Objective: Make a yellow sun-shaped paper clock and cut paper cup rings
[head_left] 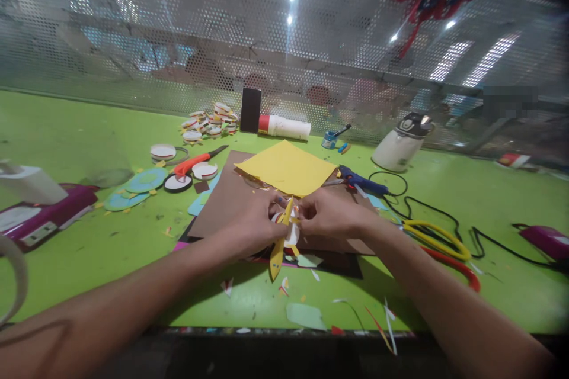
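My left hand (254, 220) and my right hand (328, 213) meet over a brown paper sheet (226, 201) at the middle of the green table (80, 136). Both pinch a small paper craft piece (287, 228), a white round part with a long yellow strip hanging down toward me. A yellow paper sheet (287, 167) lies just beyond my fingers. Paper scraps lie scattered below my hands.
A blue glue gun (362, 182) with a black cord lies right of the sheets. Yellow and red scissors (438, 240) sit at the right, orange scissors (195, 161) and paper discs (146, 180) at the left. A glue stick (284, 127), kettle (402, 142) and mesh wall stand behind.
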Demonstrator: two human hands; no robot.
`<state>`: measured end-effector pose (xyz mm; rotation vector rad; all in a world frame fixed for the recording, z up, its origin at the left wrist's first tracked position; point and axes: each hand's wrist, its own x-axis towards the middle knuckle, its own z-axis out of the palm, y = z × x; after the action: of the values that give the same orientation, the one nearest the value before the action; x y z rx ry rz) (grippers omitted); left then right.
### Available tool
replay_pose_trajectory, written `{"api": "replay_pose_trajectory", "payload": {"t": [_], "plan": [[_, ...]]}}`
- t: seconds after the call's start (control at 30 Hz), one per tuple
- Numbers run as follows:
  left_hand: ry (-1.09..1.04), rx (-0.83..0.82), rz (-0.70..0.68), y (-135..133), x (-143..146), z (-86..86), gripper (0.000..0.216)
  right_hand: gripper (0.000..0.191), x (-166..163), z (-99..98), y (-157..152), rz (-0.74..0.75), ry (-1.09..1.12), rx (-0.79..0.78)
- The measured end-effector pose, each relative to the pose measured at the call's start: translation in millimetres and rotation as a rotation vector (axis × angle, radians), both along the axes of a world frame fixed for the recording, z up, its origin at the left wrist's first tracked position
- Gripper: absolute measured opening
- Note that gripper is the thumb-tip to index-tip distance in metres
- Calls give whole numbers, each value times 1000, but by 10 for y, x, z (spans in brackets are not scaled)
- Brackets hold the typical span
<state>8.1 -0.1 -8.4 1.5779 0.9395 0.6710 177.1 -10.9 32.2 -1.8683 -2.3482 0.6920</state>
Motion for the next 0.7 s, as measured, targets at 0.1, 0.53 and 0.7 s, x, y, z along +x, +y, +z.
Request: {"api": "replay_pose_trajectory", "payload": {"t": [0.1,0.53,0.7], "plan": [[-9,-7,3,9,-7,-3,31,13,11,-4,1,-6,15,14],[-130,-258,74,-2,-38,105,32,13,94,-84,-22,-103,284,-84],[-176,-334,95,-6,-37,119,34,13,69,-134,-37,-167,446,25]]}}
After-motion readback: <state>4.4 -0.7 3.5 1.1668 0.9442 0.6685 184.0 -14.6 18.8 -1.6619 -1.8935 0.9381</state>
